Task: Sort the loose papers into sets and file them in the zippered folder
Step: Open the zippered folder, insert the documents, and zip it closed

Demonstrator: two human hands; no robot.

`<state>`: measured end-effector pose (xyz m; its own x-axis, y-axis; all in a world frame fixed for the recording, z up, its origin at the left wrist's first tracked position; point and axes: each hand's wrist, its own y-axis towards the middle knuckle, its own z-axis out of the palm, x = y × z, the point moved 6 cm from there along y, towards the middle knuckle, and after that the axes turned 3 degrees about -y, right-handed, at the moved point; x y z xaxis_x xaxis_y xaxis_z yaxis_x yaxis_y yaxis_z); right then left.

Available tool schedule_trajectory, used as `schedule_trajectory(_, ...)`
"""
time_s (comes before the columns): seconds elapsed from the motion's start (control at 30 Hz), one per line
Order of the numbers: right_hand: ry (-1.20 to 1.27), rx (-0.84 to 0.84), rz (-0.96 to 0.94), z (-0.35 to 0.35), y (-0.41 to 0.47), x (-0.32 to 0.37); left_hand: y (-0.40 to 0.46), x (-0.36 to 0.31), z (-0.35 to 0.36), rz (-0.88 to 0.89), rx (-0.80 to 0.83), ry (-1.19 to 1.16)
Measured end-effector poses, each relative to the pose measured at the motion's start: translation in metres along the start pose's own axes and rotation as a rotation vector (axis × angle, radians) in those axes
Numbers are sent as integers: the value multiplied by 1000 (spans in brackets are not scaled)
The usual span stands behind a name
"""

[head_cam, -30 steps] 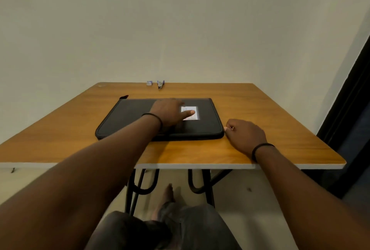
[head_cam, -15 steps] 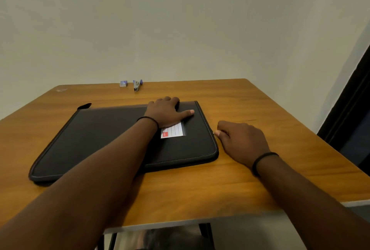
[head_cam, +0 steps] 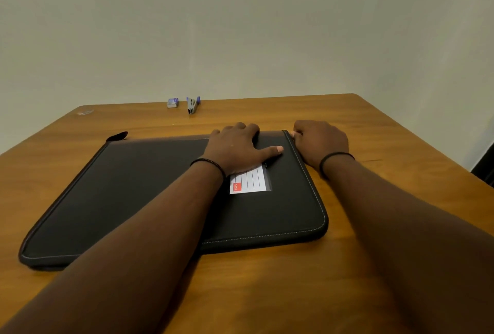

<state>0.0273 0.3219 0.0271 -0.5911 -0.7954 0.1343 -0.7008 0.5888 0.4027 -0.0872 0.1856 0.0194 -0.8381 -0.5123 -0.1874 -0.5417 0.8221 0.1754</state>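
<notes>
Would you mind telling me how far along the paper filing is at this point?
Nothing looks done yet: no loose papers are in view, and the black zippered folder lies flat and closed on the table. In hand: the left hand presses on the cover while the right hand works at the folder's far right corner, apparently on the zipper. Opening, sorting and filing all remain.

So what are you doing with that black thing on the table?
That is a zippered folder, lying shut on the table. The left hand presses flat on its top, above the white label. The right hand is curled at the folder's far right corner, seemingly pinching the zipper pull, though the pull is hidden. A stapler and a small box sit at the far edge. No papers are in view.
</notes>
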Motion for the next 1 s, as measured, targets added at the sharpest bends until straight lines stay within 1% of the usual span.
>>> schedule_trajectory(0.23,27,-18,24,4,4,-2,-2,0,1,-28,-4,-7)
schedule_trajectory(0.33,122,-56,57,-2,-6,0,-6,-1,0,-35,-50,-37)
schedule_trajectory(0.4,223,-73,65,-9,-15,4,-10,0,-6,-59,-140,-85)
schedule_trajectory(0.53,472,-107,115,-21,-43,4,-24,10,-30,-195,-421,-148)
schedule_trajectory(0.6,550,-99,137,-25,-59,5,-32,13,-38,-212,-506,-173)
schedule_trajectory(0.67,539,-73,135,-29,-74,7,-44,11,-45,-163,-568,-155)
schedule_trajectory(0.73,443,-40,154,-31,-86,9,-60,7,-51,-86,-610,-98)
schedule_trajectory(0.8,323,-29,209,-34,-96,8,-75,6,-52,-30,-558,-37)
schedule_trajectory(0.87,231,-22,254,-39,-106,9,-89,10,-46,-25,-409,22)
schedule_trajectory(0.93,175,-19,286,-45,-113,10,-103,14,-42,-47,-300,51)
schedule_trajectory(1.0,147,-28,304,-54,-123,12,-124,23,-45,-110,-284,76)
